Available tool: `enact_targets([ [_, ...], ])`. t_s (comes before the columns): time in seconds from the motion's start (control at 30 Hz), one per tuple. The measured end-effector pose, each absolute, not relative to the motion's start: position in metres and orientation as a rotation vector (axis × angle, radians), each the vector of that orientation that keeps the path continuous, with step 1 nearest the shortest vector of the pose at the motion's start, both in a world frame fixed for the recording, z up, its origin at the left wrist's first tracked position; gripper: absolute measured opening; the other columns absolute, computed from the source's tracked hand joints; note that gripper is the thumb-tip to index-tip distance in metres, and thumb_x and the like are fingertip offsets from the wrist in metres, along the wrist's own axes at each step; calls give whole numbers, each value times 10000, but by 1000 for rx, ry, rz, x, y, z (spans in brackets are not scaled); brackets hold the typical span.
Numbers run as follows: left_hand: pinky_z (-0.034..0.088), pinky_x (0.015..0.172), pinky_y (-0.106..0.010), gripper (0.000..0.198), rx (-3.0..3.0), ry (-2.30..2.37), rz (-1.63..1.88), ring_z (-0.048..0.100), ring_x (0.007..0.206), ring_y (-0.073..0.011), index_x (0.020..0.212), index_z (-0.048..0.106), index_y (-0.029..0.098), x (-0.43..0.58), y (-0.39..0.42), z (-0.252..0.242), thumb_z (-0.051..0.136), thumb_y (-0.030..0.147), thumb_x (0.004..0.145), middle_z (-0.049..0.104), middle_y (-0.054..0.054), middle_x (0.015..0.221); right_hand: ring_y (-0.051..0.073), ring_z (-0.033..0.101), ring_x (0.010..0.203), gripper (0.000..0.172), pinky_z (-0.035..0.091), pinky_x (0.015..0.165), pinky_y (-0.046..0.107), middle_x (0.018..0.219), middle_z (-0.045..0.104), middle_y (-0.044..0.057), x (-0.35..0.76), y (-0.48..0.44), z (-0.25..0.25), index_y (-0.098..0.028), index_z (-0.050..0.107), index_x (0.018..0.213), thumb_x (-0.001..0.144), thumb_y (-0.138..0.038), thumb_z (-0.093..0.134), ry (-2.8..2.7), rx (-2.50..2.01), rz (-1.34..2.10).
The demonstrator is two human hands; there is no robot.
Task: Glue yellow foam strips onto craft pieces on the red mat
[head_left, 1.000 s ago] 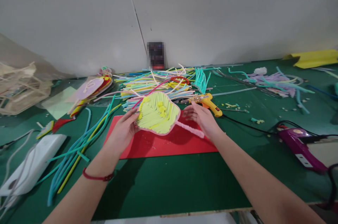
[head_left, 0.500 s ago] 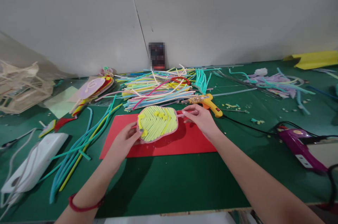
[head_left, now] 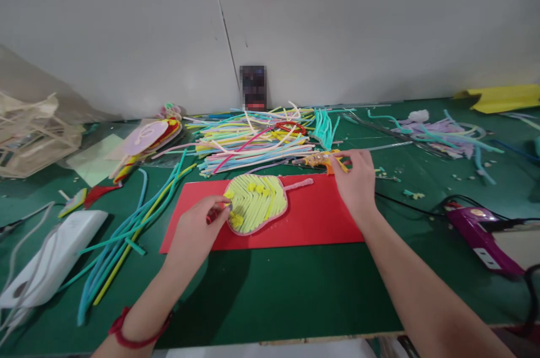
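A leaf-shaped hand fan [head_left: 255,206] made of pale-yellow pipe cleaners, with a pink rim, a pink stem and small yellow flowers, lies on a red sheet [head_left: 324,217]. My left hand [head_left: 200,229] has its thumb and index finger closed at the fan's left edge. Farther right, my right hand [head_left: 356,181] is closed around the yellow-orange hot glue gun [head_left: 331,162], covering most of it. The gun's nozzle end points left, near the pile of pipe cleaners [head_left: 257,144].
Loose blue and yellow pipe cleaners [head_left: 122,240] and a white power strip [head_left: 54,257] lie left. A finished-looking round fan [head_left: 147,139] lies behind them. At right are a purple device [head_left: 476,234], the gun's black cord [head_left: 409,208] and purple pipe cleaners [head_left: 451,136].
My right hand has let go of the fan's stem and moved right onto the glue gun. The fan has shifted slightly right and lies lower on the red sheet.
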State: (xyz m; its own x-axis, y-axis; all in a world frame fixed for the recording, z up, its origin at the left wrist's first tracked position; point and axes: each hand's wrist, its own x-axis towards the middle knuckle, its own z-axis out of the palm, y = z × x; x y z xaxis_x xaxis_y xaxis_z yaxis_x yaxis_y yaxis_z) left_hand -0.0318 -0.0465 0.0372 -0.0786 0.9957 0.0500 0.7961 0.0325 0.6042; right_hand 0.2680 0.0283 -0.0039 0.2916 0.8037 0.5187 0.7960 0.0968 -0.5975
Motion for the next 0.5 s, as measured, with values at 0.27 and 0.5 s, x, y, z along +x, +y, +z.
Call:
enact_targets([
  [0.27,486,849,-367,178,2373,1750,673,608,928,-221,944,623,180,-6,-18,31,464,217,874,628,-67,1008,317,531,941,372,422,781,440,956,574,188,276,32,-23,-119,558,951,829,-457,464,-1542,-2070,56],
  [0.5,487,869,-381,209,2806,1499,599,597,974,-225,986,606,134,5,-5,10,418,201,923,639,-100,1030,300,542,873,409,422,802,455,866,588,167,290,39,-32,-139,582,845,837,-506,401,-1641,-1977,2],
])
